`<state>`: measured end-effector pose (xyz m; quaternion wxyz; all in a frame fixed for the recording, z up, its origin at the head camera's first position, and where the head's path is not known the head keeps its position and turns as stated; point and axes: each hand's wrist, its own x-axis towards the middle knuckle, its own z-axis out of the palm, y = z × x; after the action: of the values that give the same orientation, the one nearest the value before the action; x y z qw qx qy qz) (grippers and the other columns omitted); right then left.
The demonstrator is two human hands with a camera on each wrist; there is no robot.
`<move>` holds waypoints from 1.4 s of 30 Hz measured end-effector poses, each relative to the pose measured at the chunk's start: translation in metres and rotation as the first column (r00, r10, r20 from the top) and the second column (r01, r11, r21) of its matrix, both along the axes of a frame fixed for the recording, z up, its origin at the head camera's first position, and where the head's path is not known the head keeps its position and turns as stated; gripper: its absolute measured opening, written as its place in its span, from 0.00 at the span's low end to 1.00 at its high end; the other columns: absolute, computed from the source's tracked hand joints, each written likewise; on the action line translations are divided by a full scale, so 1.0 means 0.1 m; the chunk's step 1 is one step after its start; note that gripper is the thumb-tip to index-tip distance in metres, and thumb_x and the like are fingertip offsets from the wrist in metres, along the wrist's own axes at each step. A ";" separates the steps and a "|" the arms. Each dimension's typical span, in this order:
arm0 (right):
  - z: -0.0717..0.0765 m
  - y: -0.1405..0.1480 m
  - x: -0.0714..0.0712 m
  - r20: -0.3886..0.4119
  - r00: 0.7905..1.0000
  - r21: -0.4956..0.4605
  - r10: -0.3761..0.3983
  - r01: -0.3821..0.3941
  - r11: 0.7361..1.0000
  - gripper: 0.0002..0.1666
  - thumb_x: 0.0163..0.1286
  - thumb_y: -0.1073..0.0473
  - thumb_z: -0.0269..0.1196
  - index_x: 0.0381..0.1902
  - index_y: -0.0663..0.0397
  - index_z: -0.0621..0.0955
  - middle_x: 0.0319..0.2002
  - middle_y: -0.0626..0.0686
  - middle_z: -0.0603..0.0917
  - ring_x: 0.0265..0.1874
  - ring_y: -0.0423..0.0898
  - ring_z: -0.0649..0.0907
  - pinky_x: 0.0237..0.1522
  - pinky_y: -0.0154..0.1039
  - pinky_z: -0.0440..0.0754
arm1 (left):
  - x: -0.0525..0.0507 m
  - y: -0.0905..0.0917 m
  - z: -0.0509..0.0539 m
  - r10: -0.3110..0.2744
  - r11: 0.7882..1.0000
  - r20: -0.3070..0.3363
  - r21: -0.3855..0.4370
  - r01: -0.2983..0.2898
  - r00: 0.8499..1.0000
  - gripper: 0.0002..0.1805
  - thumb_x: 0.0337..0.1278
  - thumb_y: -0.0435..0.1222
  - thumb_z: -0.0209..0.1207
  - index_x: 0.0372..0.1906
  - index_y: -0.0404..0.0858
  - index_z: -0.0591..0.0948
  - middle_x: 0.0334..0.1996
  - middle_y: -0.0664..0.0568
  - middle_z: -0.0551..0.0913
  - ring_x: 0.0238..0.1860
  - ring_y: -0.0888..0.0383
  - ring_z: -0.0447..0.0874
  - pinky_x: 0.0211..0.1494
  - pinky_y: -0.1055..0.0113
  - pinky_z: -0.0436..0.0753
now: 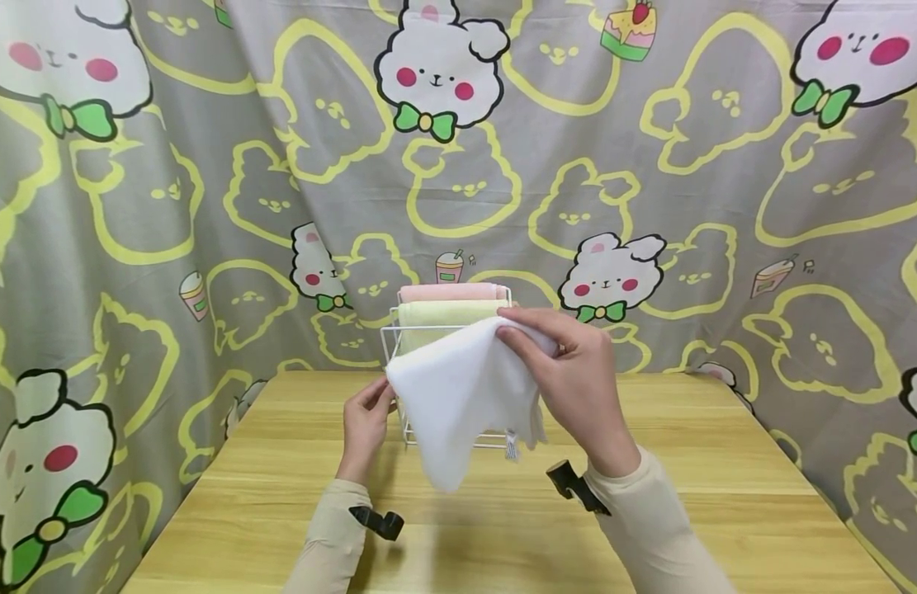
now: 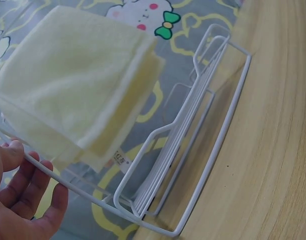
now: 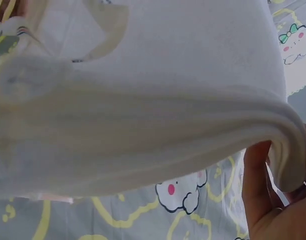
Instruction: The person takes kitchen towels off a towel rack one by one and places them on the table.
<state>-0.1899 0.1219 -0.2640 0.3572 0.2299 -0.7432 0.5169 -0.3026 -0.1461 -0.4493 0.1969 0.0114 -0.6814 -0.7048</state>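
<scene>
A white towel (image 1: 458, 396) hangs in front of a white wire rack (image 2: 176, 233), its lower corner drooping over the table. My right hand (image 1: 580, 384) pinches the towel's upper edge between thumb and fingers; the right wrist view shows the bunched cloth (image 3: 292, 165) there. At the rack's left side, my left hand (image 1: 365, 421) grips the wire frame. Behind the white towel, a folded pale yellow-green towel (image 1: 454, 312) hangs on the rack, and a folded pink towel (image 1: 451, 292) is farther back. The white towel hides most of the rack's front in the head view.
The rack stands on a wood-grain table (image 1: 458, 544) towards its far edge. A grey curtain (image 1: 503, 206) with yellow outlines and cartoon rabbits hangs behind and on both sides. A small label (image 1: 512, 445) shows below the white towel near the rack's base.
</scene>
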 end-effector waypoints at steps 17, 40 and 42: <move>-0.59 -0.05 0.12 0.154 0.986 0.052 0.062 -0.071 0.996 0.11 0.65 0.58 0.74 0.45 0.42 0.91 0.43 0.41 0.91 0.43 0.40 0.89 0.38 0.34 0.91 | -0.02 -0.01 -0.02 -0.002 1.000 -0.003 -0.011 0.002 1.000 0.14 0.68 0.28 0.63 0.55 0.27 0.84 0.42 0.40 0.89 0.37 0.65 0.87 0.50 0.62 0.91; -1.14 0.00 0.18 0.384 0.921 0.026 0.069 -0.086 0.996 0.09 0.65 0.53 0.73 0.43 0.35 0.90 0.44 0.39 0.90 0.46 0.39 0.87 0.45 0.33 0.88 | -0.02 0.00 -0.03 0.000 1.000 -0.030 0.031 0.001 1.000 0.16 0.66 0.28 0.64 0.55 0.23 0.83 0.44 0.34 0.88 0.36 0.68 0.86 0.43 0.74 0.90; -1.18 0.01 0.17 0.406 0.911 0.013 0.077 -0.090 0.996 0.09 0.65 0.53 0.73 0.44 0.39 0.90 0.44 0.40 0.90 0.46 0.40 0.87 0.44 0.33 0.88 | -0.03 0.00 -0.03 0.001 0.999 -0.030 0.038 0.000 1.000 0.16 0.66 0.27 0.64 0.55 0.23 0.82 0.45 0.33 0.87 0.35 0.68 0.86 0.42 0.75 0.90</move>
<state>-0.1731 0.1228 -0.3823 0.1694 0.1551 -0.7987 0.5562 -0.3052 -0.1458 -0.4524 0.2067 0.0047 -0.6649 -0.7177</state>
